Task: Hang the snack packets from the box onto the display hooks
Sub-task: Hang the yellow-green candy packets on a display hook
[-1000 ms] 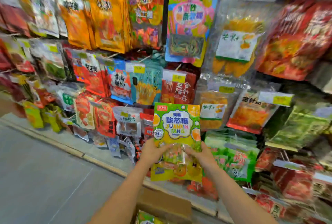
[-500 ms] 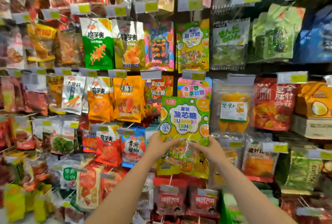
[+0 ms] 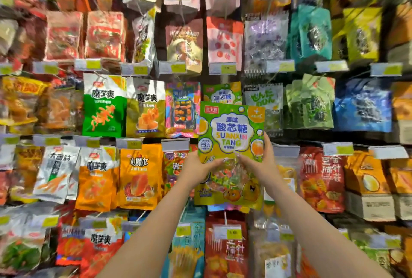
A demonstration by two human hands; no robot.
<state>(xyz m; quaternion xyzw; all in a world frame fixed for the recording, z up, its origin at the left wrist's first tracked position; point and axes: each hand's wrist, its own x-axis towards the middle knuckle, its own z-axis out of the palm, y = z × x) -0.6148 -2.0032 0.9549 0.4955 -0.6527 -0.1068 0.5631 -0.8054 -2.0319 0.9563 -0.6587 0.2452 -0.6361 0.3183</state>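
Observation:
I hold a green and yellow snack packet point(image 3: 230, 135) upright in front of the display wall, both hands on its lower half. My left hand point(image 3: 196, 169) grips its left edge and my right hand point(image 3: 262, 164) grips its right edge. Directly behind and just above its top edge hangs a matching green packet point(image 3: 221, 93) on a hook. The held packet's top overlaps the bottom of that hanging one. The box is out of view.
Rows of hanging snack packets fill the whole wall, each hook ending in a price tag such as the price tag point(image 3: 222, 68) above the matching packet. A pink packet point(image 3: 181, 108) hangs to its left and a clear-green packet point(image 3: 264, 101) to its right.
My view has tilted up from the floor and box to the higher rows. Both hands have raised the green packet up the wall toward the matching hanging packet.

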